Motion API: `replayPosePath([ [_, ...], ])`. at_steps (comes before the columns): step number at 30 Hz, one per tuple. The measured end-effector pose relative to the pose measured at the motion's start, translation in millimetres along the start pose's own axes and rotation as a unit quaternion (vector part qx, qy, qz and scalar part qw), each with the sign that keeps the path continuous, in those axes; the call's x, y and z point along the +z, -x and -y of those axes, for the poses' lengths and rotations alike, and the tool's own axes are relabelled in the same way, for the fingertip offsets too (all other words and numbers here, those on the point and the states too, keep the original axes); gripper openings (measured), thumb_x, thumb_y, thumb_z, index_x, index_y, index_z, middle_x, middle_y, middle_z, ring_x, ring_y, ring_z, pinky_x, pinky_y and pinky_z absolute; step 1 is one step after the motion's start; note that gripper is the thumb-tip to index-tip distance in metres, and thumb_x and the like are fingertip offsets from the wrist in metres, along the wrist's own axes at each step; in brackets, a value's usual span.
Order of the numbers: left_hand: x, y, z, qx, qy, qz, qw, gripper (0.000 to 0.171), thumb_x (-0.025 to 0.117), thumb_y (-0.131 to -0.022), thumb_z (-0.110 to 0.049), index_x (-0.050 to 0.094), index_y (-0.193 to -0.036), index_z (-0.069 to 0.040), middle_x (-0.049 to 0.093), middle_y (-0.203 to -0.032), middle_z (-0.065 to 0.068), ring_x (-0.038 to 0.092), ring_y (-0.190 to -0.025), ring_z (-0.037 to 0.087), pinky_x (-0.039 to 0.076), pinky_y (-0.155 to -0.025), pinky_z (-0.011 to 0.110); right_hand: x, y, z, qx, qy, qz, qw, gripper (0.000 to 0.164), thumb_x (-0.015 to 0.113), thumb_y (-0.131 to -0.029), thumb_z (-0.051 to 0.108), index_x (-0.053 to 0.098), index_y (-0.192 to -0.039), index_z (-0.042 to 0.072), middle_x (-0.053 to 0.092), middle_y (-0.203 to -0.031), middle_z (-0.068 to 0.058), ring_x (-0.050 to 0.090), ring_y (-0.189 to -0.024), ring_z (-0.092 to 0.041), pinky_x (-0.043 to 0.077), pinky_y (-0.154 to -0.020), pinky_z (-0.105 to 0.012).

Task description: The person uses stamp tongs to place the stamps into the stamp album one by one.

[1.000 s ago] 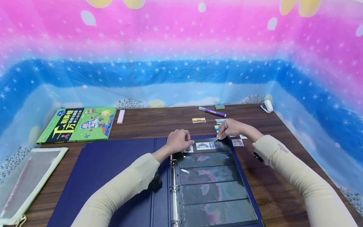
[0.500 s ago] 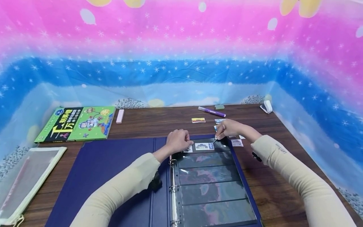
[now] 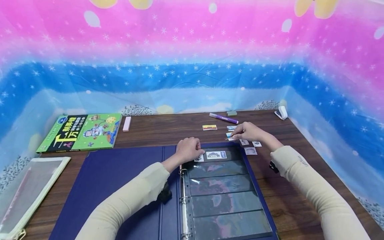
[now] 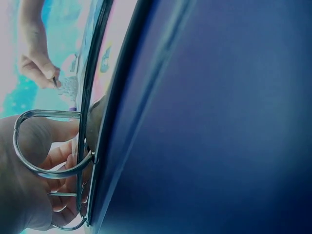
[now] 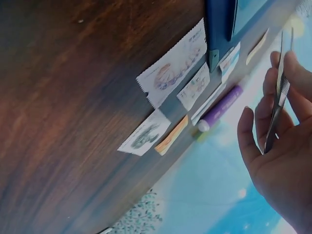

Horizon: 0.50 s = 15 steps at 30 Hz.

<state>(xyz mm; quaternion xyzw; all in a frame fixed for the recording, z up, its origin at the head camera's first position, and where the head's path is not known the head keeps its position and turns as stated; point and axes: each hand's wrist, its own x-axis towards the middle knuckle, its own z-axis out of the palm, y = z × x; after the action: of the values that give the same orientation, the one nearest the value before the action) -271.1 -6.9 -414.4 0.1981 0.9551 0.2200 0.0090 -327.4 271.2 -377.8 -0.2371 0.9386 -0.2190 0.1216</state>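
Observation:
A dark blue ring-binder stamp album (image 3: 129, 180) lies open, its black pocket page (image 3: 225, 183) on the right side. In the top pocket sits a stamp (image 3: 212, 155); a second stamp (image 3: 199, 158) beside it is partly covered by my left hand (image 3: 189, 149). That hand rests at the page's top left by the metal ring (image 4: 48, 173), fingertips at the page; I cannot tell whether they pinch the clear film. My right hand (image 3: 247, 131) holds metal tweezers (image 5: 274, 117) just beyond the album's top edge, over a bluish stamp (image 3: 229, 136). In the right wrist view the tweezer tips stand apart.
Several loose stamps (image 3: 250, 151) lie right of the album, and a red-and-yellow stamp (image 3: 209, 127) lies behind it. Farther back are a purple marker (image 3: 223, 118), a green block (image 3: 232, 113) and a white stapler (image 3: 281, 113). A green book (image 3: 90, 131) and mesh pouch (image 3: 33, 190) lie left.
My right hand has moved with the tweezers from the right end of the stamp in the top pocket, up past the album's edge to the loose stamps. The left hand stays put.

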Motion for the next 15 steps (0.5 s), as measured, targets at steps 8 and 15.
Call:
replayPosePath([
  [8,-2.6,2.8,1.7,0.043,-0.029,0.009,0.9986,0.023,0.064,-0.086,-0.033,0.056,-0.078,-0.013,0.054,-0.074,0.0,0.046,-0.064,0.015,0.03,-0.061,0.026,-6.4,13.5,-5.9,0.065,0.004,-0.036,0.997,0.028,0.057,-0.092,0.016,0.065,-0.114,0.001,0.065,-0.115,-0.021,0.057,-0.066,-0.023,0.04,-0.063,-0.029],
  [15,-9.8,10.7,-2.4,0.103,-0.076,0.041,0.9909,0.022,0.062,-0.088,-0.027,0.057,-0.095,-0.007,0.055,-0.09,0.007,0.048,-0.08,0.022,0.039,-0.071,0.035,-9.4,20.6,-19.1,0.109,0.019,-0.046,0.993,0.03,0.055,-0.093,0.017,0.064,-0.117,0.002,0.068,-0.108,-0.021,0.031,-0.047,-0.009,0.034,-0.054,-0.028],
])
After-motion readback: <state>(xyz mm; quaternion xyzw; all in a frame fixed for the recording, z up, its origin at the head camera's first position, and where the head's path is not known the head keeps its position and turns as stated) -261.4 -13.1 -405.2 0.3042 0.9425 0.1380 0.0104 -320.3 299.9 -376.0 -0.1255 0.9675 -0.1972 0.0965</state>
